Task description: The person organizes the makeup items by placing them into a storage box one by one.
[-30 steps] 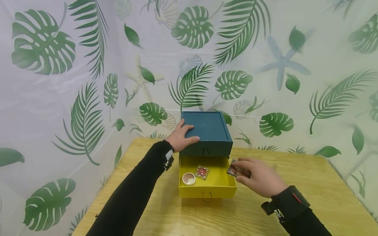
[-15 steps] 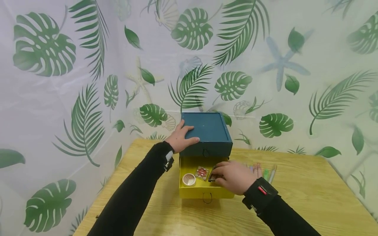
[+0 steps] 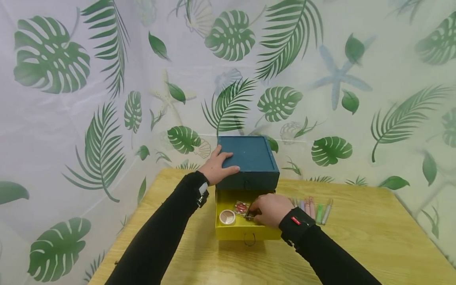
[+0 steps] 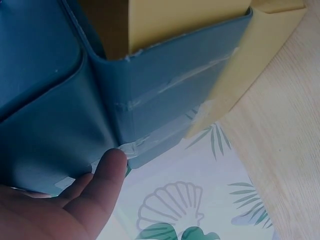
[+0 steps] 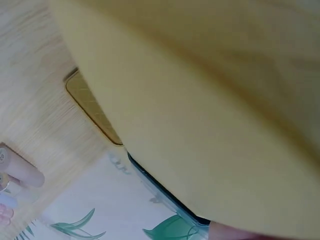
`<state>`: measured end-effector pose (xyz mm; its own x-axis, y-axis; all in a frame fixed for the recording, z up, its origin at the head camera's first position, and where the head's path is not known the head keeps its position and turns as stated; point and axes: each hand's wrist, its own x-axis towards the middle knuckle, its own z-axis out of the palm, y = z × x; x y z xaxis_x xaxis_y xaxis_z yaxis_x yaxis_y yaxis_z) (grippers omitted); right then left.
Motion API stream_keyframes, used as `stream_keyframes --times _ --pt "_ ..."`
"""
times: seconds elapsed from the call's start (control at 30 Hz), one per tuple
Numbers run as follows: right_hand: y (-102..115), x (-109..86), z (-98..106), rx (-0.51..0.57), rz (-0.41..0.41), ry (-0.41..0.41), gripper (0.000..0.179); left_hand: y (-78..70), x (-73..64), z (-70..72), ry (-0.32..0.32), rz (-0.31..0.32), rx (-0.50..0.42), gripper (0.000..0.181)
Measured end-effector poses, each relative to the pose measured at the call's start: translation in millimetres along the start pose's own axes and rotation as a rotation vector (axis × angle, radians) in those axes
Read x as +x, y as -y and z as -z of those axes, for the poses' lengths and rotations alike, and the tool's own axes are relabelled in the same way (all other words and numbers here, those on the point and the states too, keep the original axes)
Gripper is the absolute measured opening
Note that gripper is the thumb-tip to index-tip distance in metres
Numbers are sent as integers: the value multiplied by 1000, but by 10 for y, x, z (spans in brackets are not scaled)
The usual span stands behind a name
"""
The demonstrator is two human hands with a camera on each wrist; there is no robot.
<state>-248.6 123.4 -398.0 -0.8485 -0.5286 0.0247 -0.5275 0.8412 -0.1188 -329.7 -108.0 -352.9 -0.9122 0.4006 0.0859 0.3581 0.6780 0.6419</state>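
My left hand rests on the top left edge of a dark blue drawer box, fingers spread. In the left wrist view, a fingertip lies against the blue side. Below, the yellow drawer stands pulled out. Inside its right part, my right hand pinches a small dark-edged eyeshadow palette, mostly hidden under the fingers. Left of it lie a clear square compact with a red centre and a round three-part compact. The right wrist view shows mostly the drawer's side.
Several slim coloured tubes lie in a row on the wooden table, right of the box. A flat gold rectangle shows beside the drawer in the right wrist view. Leaf-patterned sheeting hangs behind.
My right hand has moved left with the eyeshadow palette, from beside the drawer into it, near the square compact. The tubes behind have come into view. My left hand has stayed put.
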Motion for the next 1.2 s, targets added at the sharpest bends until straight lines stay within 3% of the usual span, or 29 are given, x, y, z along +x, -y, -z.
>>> stream_keyframes --times 0.43,0.77,0.97,1.2 --pt "-40 61 -107 -69 -2 -60 13 8 -7 19 6 -4 -11 70" --pt "-41 62 -114 -58 -6 -107 12 -13 -1 38 8 -6 -1 70" --pt "-72 2 -101 34 20 -155 4 -15 8 39 14 -9 0 71" --pt "46 -228 -27 192 86 -296 12 -3 -5 37 9 -9 4 70"
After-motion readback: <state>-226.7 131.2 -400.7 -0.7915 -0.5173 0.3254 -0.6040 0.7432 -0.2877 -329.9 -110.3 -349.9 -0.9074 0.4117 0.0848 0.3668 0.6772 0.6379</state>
